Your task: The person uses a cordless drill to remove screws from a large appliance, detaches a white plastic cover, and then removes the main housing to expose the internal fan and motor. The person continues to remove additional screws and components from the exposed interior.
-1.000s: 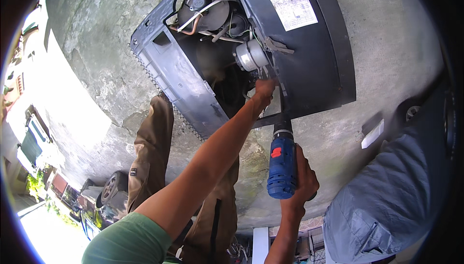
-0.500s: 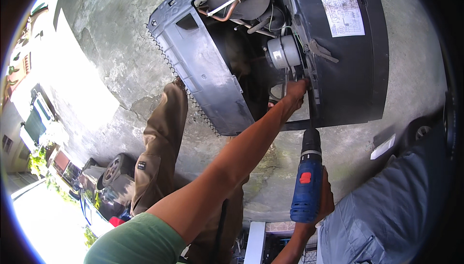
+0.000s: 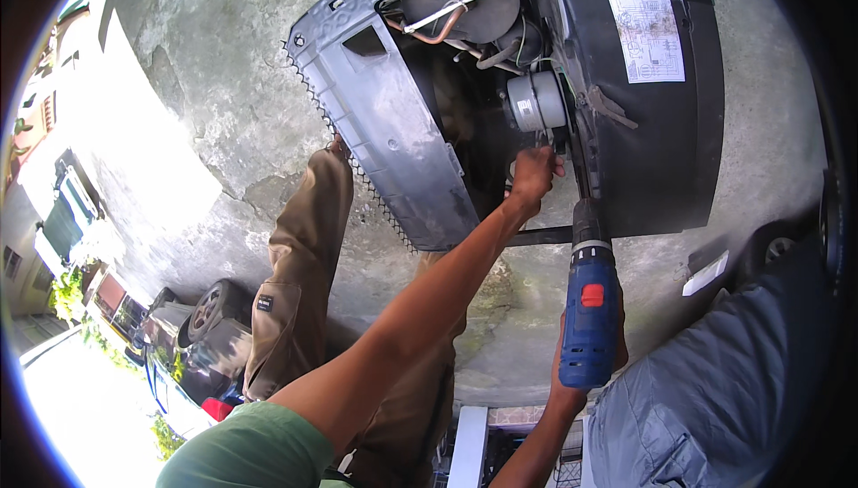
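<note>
A blue cordless drill (image 3: pixel 590 314) with a red switch points away from me, its black chuck at the near edge of a dark appliance casing (image 3: pixel 657 153). My right hand (image 3: pixel 618 345), mostly behind the drill body, is closed around it. Inside the open appliance, my left hand (image 3: pixel 534 177) has its fingers curled together just below a silver cylindrical motor (image 3: pixel 536 102). Whatever those fingers pinch is too small to make out. Farther in sits a round black component (image 3: pixel 460 5) with a copper pipe (image 3: pixel 440 32) and a white cable tie.
A grey panel (image 3: pixel 393 144) forms the appliance's left side. Brown trousers (image 3: pixel 308 247) are left of my arm, and grey trousers (image 3: pixel 697 399) are at the lower right. Rough concrete floor (image 3: pixel 206 86) surrounds everything; a car wheel (image 3: pixel 210 314) stands at left.
My left hand has shifted slightly left, away from the casing edge. The drill has moved right and farther forward, closer to the casing. The appliance appears slightly lower and farther right in view.
</note>
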A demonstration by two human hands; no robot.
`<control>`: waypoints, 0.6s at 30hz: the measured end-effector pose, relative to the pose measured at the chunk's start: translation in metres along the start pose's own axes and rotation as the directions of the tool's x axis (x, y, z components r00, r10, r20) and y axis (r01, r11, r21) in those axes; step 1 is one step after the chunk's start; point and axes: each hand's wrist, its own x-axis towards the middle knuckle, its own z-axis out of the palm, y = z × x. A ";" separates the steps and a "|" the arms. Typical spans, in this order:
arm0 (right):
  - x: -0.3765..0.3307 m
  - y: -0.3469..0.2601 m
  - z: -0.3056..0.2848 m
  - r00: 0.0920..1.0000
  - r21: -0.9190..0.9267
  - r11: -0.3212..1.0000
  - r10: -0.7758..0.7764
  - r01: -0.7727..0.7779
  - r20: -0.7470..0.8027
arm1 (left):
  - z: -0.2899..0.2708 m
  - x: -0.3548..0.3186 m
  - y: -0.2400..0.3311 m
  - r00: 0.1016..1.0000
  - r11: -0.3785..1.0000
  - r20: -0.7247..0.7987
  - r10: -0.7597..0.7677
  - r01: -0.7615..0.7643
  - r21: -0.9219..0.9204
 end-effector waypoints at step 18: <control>-0.007 0.011 0.024 0.956 0.456 0.851 0.292 -0.259 -0.002 | 0.003 0.015 0.032 0.969 0.976 0.229 0.089 -0.131 0.176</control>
